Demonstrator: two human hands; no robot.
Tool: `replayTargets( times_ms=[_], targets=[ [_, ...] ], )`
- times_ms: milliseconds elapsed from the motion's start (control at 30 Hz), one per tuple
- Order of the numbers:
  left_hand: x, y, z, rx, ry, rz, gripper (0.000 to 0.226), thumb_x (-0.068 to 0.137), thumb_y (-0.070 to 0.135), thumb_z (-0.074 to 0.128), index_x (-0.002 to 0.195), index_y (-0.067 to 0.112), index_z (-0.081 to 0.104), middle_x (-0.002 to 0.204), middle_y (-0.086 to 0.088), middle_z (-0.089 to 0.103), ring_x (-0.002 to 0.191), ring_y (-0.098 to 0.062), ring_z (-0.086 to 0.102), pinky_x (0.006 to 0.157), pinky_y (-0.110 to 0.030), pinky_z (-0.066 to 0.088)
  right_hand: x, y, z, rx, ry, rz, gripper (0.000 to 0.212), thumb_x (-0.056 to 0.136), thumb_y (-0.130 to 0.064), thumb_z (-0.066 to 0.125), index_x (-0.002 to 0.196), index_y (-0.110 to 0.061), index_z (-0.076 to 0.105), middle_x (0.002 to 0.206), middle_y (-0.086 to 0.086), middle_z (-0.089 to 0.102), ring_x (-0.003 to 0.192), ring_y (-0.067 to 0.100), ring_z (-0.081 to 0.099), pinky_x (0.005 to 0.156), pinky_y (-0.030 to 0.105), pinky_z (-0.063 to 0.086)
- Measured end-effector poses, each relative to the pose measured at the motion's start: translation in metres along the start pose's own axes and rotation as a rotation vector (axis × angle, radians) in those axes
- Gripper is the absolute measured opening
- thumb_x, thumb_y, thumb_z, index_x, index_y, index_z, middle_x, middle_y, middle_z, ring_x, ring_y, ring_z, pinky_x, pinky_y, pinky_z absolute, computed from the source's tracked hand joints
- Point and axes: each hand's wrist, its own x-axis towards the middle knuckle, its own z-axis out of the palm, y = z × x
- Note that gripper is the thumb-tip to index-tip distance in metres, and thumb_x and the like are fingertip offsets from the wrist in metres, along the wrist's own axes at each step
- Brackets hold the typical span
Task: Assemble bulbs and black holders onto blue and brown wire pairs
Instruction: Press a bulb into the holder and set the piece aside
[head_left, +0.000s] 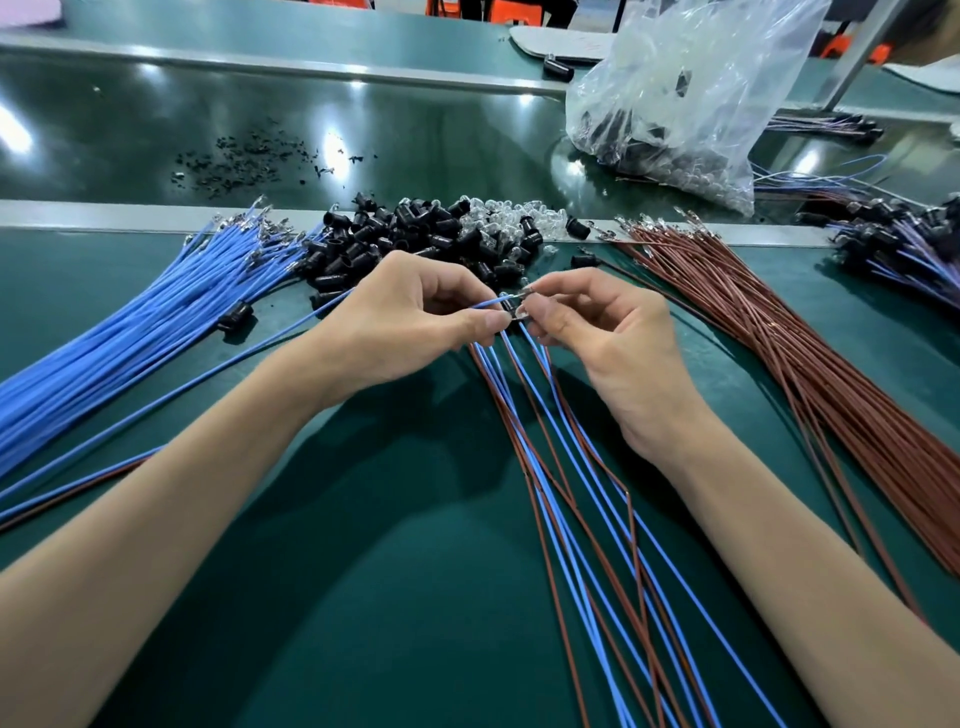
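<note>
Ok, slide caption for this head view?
Left hand and right hand pinch wire ends together before piled black holders.

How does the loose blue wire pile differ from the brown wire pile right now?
The blue wire pile lies at the left and the brown wire pile at the right. The blue pile fans toward the near left, the brown pile toward the near right. A black holder rests on the blue pile; I see none on the brown pile. Both have their metal-tipped ends at the far side.

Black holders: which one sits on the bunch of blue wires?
The lone black holder on the blue wire bundle, left of the left hand; most others lie in the pile.
</note>
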Motion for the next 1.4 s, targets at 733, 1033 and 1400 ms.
replayTargets(
  times_ms=[733, 1033, 1400],
  targets=[
    [-0.0023, 0.0014, -0.0041, 0.049, -0.008, -0.036, 0.017, 0.087, 0.023, 0.067, 0.074, 0.013, 0.07, 0.062, 0.002, 0.061, 0.062, -0.018, 0.041, 0.061, -0.031, 0.03, -0.0048, -0.0074, 0.0007, -0.184, -0.032, -0.133, 0.02, 0.069, -0.024, 0.076, 0.088, -0.019, 0.074, 0.081, -0.01, 0.073, 0.076, 0.002, 0.067, 0.075, 0.014, 0.048],
    [-0.002, 0.0007, -0.0028, 0.058, -0.008, -0.032, 0.018, 0.088, 0.018, 0.067, 0.07, 0.017, 0.068, 0.058, 0.008, 0.06, 0.055, -0.006, 0.043, 0.054, -0.02, 0.032, -0.0046, -0.005, -0.0007, -0.233, -0.055, -0.126, 0.017, 0.079, -0.013, 0.077, 0.082, -0.029, 0.073, 0.076, 0.0, 0.073, 0.065, 0.005, 0.066, 0.067, 0.014, 0.05],
    [-0.0026, 0.0034, 0.0048, 0.081, 0.07, 0.074, 0.015, 0.087, 0.013, 0.067, 0.073, 0.014, 0.065, 0.061, 0.003, 0.061, 0.048, 0.004, 0.044, 0.051, -0.008, 0.033, -0.0013, 0.0016, 0.0013, -0.215, -0.007, -0.111, 0.018, 0.084, -0.005, 0.071, 0.083, -0.024, 0.07, 0.075, -0.008, 0.072, 0.065, 0.007, 0.068, 0.068, 0.019, 0.053]
  ],
)
